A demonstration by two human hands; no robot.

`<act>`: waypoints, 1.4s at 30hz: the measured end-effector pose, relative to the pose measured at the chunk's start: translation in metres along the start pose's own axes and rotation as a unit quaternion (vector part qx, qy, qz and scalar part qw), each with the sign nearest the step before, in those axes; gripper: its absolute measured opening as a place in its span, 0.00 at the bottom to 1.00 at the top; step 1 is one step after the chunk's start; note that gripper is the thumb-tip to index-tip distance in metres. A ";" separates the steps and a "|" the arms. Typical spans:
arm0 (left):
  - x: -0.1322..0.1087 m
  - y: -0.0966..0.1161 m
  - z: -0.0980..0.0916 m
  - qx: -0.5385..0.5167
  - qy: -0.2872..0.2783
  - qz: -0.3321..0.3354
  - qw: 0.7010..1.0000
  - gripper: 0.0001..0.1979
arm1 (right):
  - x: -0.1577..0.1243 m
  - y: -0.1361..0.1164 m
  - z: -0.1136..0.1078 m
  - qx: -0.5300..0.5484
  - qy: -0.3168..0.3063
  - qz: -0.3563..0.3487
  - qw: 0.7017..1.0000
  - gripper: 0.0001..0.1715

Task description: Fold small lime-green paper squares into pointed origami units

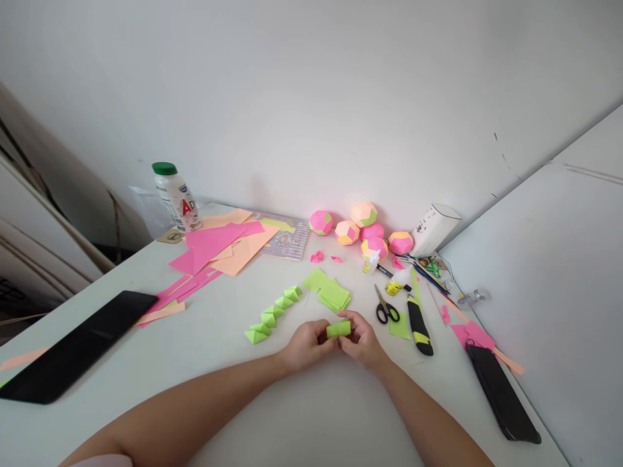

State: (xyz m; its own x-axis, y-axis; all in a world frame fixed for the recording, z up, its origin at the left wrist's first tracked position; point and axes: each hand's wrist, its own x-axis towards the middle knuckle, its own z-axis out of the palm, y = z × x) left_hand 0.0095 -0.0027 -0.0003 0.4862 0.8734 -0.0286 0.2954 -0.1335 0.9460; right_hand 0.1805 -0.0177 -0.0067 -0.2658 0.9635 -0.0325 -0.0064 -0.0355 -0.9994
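Between my two hands is a small folded piece of green paper (339,329). My left hand (307,345) pinches its left end, and my right hand (361,338) grips the right end with thumb and fingers. Just beyond them lies a stack of green paper pieces (333,295). A slanting row of folded green paper units (269,318) stands to the left of my left hand. Black-handled scissors (386,307) rest to the right of my right hand, near a black and yellow utility knife (419,326) and a green paper square (400,325).
Several pink, peach and green paper balls (364,214) sit against the wall, with glue bottles (396,283) in front. At left are a white bottle (176,198), pink paper sheets (209,246) and a black tablet-like slab (82,344). A black phone (501,392) lies at right.
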 end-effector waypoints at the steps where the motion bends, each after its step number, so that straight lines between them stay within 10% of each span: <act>1: 0.000 0.001 0.000 -0.002 -0.002 -0.001 1.000 0.09 | 0.000 0.001 0.000 0.002 -0.001 0.001 1.000 0.28; 26: -0.004 0.007 -0.006 -0.148 -0.019 -0.041 0.988 0.06 | 0.007 -0.008 -0.002 0.033 0.091 -0.019 0.995 0.16; 42: -0.002 0.003 -0.001 -0.053 0.011 -0.010 0.998 0.12 | 0.005 -0.004 -0.004 -0.007 0.010 -0.006 1.000 0.16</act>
State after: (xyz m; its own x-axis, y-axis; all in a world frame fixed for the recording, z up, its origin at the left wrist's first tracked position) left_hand 0.0086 -0.0041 0.0031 0.4630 0.8854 -0.0410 0.2149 -0.0673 0.9743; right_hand 0.1832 -0.0118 -0.0028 -0.2473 0.9687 -0.0205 0.0048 -0.0199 -0.9998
